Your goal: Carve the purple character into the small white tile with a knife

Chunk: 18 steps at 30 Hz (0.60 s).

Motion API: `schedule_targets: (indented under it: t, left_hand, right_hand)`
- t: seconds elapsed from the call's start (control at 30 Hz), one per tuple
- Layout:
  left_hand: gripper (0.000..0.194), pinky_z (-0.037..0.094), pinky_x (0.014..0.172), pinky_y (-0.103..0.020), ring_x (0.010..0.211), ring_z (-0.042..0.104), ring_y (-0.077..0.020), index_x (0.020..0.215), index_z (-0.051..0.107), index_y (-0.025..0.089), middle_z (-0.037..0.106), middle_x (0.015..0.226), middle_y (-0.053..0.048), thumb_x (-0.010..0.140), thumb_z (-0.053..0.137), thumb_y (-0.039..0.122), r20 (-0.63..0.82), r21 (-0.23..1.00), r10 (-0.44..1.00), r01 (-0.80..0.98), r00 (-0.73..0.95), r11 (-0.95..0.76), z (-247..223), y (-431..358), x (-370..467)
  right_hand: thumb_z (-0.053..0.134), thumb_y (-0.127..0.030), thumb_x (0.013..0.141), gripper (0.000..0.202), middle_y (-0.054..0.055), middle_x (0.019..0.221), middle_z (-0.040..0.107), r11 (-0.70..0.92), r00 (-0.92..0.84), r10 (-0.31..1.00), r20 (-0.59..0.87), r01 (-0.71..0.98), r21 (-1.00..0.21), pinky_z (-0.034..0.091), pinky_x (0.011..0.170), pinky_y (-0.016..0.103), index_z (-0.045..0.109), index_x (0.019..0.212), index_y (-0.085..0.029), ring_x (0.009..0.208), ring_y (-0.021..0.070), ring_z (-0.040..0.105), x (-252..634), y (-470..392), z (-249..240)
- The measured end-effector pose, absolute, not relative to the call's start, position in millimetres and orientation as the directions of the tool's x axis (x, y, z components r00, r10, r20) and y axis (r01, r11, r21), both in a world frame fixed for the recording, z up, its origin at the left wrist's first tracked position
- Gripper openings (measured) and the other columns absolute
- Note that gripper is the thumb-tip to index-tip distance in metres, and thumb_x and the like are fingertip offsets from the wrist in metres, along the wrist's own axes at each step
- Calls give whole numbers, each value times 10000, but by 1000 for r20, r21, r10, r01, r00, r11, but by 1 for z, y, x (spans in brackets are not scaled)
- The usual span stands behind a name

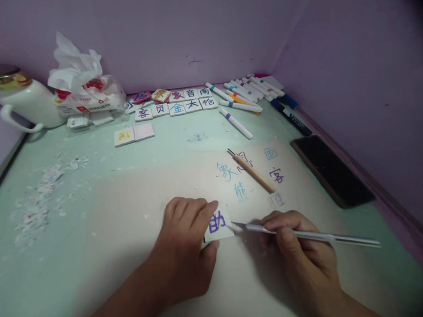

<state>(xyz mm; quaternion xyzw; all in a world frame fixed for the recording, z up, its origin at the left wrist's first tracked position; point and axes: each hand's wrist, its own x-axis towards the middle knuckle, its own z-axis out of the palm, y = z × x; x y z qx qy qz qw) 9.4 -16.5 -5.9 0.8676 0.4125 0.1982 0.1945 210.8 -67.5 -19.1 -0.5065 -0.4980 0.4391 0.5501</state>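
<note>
Card [220,226] pinched in left grip [185,246], its left edge hidden, right grip [301,245] clasping craft knife [341,239]

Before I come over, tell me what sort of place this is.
Probably a small craft table: the right hand holds a craft knife, markers lie towards the back, and pale scraps are strewn at the left.
</note>
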Motion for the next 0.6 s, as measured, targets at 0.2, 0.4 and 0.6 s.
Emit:
schedule_targets:
  t: [0.2,0.4,0.6]
  left_hand:
    - [530,337,908,-549,973,490,-292,1213,442,137,543,1118,-131,697,560,154,157,511,796,641,585,-572,-6,-15,10]
    - [526,331,897,-558,966,488,-302,1217,414,149,552,1105,-131,707,543,148,191,505,782,623,594,-597,-6,-14,9]
    - [509,335,884,-550,926,495,-297,1190,438,132,554,1055,-131,704,580,189,181,511,791,632,584,-583,-8,-13,10]
  right_hand:
    - [468,-246,931,164,15,677,550,102,113,988,106,46,-994,404,499,212,618,868,-224,584,130,518,209,-63,-15]
    - [457,-228,931,156,24,696,574,193,47,978,204,165,-967,451,516,218,611,911,-233,602,138,543,209,-60,-13]
    - [494,-175,892,132,35,742,627,286,-14,952,307,405,-869,516,622,238,600,936,-240,720,163,626,207,-62,-6]
